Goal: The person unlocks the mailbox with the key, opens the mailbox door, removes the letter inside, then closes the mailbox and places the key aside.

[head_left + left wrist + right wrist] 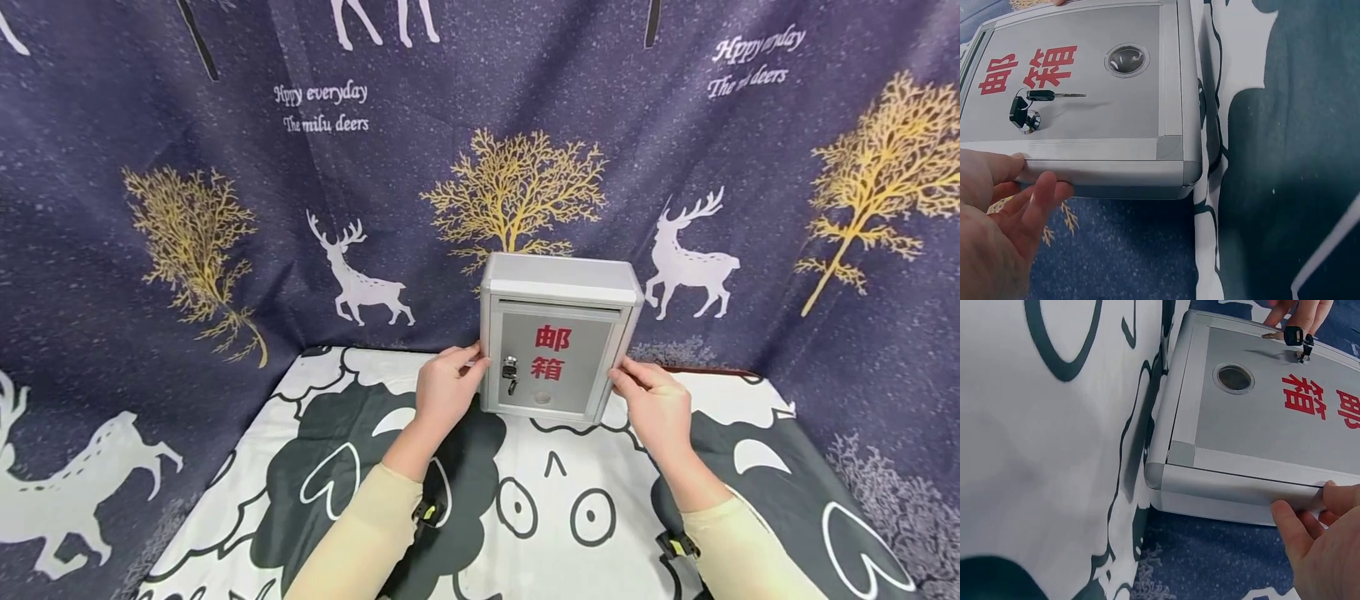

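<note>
1. The silver mailbox point(570, 392) is upright towards the far side of the table point(555, 517), near the patterned curtain point(450, 67), its front facing the person; I cannot tell whether its base touches the cloth.
2. The left hand point(446, 387) grips one side edge, fingers point(1041, 197) and thumb clamped on the mailbox, probably to steady it.
3. The right hand point(660, 408) pinches the opposite edge, its fingers point(1291, 528) likewise clamped on the mailbox; holding from both sides likely balances the weight.
4. Gripping the edges leaves the front uncovered: the slot point(559, 308), red characters point(551, 340), round window point(1127, 60) and keys point(1040, 95) hanging at the lock point(1034, 122) are all clear of the hands.
</note>
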Motion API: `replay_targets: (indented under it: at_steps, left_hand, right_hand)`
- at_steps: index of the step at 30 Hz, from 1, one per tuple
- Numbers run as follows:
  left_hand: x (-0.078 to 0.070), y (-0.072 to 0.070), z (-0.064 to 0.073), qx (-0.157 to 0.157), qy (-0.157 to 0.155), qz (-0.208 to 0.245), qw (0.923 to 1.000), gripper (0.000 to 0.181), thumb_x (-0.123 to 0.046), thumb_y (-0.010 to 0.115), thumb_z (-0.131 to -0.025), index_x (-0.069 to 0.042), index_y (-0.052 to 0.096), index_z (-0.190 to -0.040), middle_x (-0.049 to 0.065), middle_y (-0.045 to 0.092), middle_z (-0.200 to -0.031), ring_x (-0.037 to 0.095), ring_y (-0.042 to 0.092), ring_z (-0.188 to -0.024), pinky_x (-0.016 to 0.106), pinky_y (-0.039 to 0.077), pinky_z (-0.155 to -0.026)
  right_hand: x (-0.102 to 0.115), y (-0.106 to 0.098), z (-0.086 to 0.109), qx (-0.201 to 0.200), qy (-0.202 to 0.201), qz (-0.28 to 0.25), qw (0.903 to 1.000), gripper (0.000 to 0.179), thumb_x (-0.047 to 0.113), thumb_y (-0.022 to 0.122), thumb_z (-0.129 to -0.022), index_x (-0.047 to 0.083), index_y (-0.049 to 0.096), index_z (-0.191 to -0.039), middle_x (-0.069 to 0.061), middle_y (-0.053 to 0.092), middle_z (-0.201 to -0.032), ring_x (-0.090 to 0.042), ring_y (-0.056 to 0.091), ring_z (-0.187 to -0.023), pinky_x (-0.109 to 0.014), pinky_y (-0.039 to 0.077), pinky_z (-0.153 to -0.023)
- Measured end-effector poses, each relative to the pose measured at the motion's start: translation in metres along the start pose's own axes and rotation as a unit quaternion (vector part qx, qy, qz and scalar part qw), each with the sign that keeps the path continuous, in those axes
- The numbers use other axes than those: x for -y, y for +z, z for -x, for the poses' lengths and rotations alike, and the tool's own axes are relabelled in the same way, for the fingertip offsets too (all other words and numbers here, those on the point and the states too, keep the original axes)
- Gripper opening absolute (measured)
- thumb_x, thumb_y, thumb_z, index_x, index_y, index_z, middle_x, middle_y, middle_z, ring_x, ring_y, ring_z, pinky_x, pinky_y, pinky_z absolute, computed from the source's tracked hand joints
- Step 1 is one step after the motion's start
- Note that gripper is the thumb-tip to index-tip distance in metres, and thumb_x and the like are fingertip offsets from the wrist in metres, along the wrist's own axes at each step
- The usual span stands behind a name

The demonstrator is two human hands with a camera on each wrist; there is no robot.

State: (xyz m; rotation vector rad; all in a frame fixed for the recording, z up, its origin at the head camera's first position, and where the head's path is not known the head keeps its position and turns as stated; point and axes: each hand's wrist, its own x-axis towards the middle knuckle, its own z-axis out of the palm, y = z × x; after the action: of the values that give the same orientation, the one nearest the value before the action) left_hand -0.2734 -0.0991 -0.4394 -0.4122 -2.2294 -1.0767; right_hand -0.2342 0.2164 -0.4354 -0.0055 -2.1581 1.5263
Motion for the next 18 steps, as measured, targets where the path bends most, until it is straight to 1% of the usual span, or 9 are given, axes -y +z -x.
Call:
replay_targets:
  at_steps: [3,7,12,18]
  left_hand:
    - [0.003,-0.004,0.0,0.001,-0.003,0.001,1.0,0.028,-0.019,0.086,-0.1,-0.007,0.086,-0.125,0.006,0.084,-0.103,0.023,0.081,-0.08,0.042,0.066,-0.071]
    - [0.006,-0.009,0.001,0.004,-0.011,0.003,0.9999,0.027,-0.018,0.085,-0.1,-0.006,0.085,-0.125,0.007,0.084,-0.105,0.024,0.081,-0.081,0.042,0.066,-0.071]
    - [0.008,-0.015,0.003,0.002,-0.015,0.005,0.9999,0.027,-0.016,0.085,-0.101,-0.004,0.085,-0.125,0.009,0.083,-0.105,0.025,0.081,-0.081,0.042,0.066,-0.071]
    - [0.012,-0.02,0.006,0.002,-0.032,0.021,0.9993,0.028,-0.015,0.085,-0.101,-0.003,0.084,-0.126,0.01,0.083,-0.109,0.025,0.081,-0.078,0.032,0.065,-0.064]
  right_hand:
    - [0.001,0.005,-0.001,0.004,-0.005,0.0,1.0,0.031,0.011,0.081,-0.105,-0.001,0.079,-0.133,-0.023,0.078,-0.119,0.011,0.073,-0.083,-0.015,0.061,-0.078]
    - [0.003,0.01,-0.001,0.008,-0.001,-0.001,1.0,0.032,0.011,0.08,-0.105,-0.001,0.079,-0.134,-0.022,0.078,-0.121,0.012,0.072,-0.083,-0.015,0.061,-0.078]
    - [0.003,0.019,0.0,0.003,-0.011,-0.008,0.9999,0.028,0.007,0.081,-0.103,-0.002,0.08,-0.13,-0.022,0.079,-0.116,0.011,0.072,-0.083,-0.015,0.061,-0.078]
    - [0.002,0.027,0.002,-0.003,-0.026,-0.016,0.9995,0.026,0.004,0.082,-0.102,-0.002,0.082,-0.126,-0.022,0.079,-0.112,0.011,0.071,-0.083,-0.014,0.06,-0.077]
